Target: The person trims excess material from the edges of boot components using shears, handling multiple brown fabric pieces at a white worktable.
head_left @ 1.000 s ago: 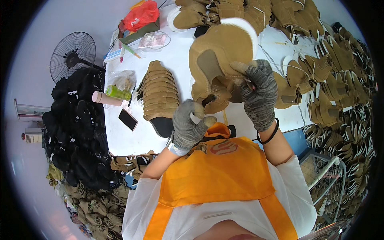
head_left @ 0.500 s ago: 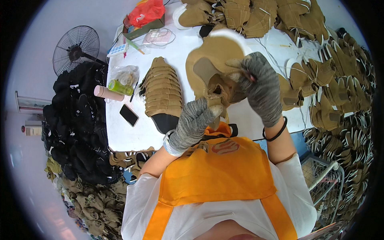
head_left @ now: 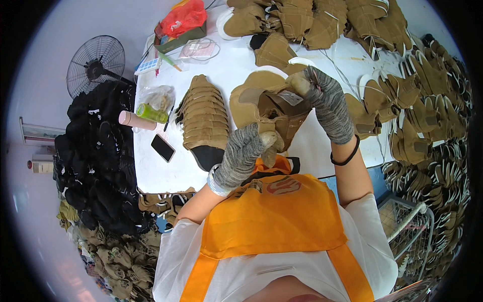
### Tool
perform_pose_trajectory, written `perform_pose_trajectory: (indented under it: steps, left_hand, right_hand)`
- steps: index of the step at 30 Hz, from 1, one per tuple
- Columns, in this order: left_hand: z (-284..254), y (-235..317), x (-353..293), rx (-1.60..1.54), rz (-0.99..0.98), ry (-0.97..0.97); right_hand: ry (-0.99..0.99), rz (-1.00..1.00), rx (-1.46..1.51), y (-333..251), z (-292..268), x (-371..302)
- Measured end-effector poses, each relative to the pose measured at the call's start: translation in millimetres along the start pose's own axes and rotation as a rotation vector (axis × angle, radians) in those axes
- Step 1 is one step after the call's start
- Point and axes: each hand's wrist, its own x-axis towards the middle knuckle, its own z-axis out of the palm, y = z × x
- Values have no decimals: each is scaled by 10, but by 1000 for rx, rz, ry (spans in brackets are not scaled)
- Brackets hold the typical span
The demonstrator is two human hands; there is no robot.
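Observation:
In front of my chest I hold a tan shoe upper (head_left: 245,111) above the white table (head_left: 184,177). Its opening faces up, showing a dark inside and a pale label (head_left: 291,97). My left hand (head_left: 242,155), in a grey knit glove with bare fingertips, is closed on the near edge. The far right edge is pinched by my right hand (head_left: 328,104), gloved the same way. Left of the upper lies a row of overlapping tan uppers (head_left: 205,113) with a black part at the near end.
More tan uppers (head_left: 322,25) cover the table's back and right side. At its left are a phone (head_left: 162,147), a pink bottle (head_left: 137,120), a green bottle (head_left: 152,113) and a box with a red bag (head_left: 183,21). A black pile (head_left: 95,161) and fan (head_left: 95,65) stand beyond.
The upper has tilted and come lower, so its opening and inner label now show. My right hand keeps its grip at the edge, fingers turned; the left hand has barely moved.

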Motion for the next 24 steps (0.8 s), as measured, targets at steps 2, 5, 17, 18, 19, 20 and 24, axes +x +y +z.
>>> perform_pose_trajectory:
  steps: [2, 5, 17, 18, 19, 20, 24]
  left_hand:
    - [3, -14, -25, 67, -53, 31]
    - [-28, -27, -135, 153, -190, 131]
    - [-163, -267, -148, -222, -62, 294]
    - [-158, -244, -150, -237, -75, 317]
    - [-152, -223, -150, -254, -88, 338]
    - [-147, -189, -141, -332, -125, 352]
    - [-169, -211, -169, -497, -167, 375]
  right_hand:
    - [42, 160, 191, -62, 30, -1]
    - [-136, 267, 203, -106, -83, 43]
    - [-277, 394, 236, 104, -33, 86]
    - [-299, 456, 320, 99, -30, 93]
    - [-320, 518, 404, 89, -31, 100]
    - [-341, 580, 488, 77, -32, 108]
    - [-365, 610, 596, 47, 4, 106]
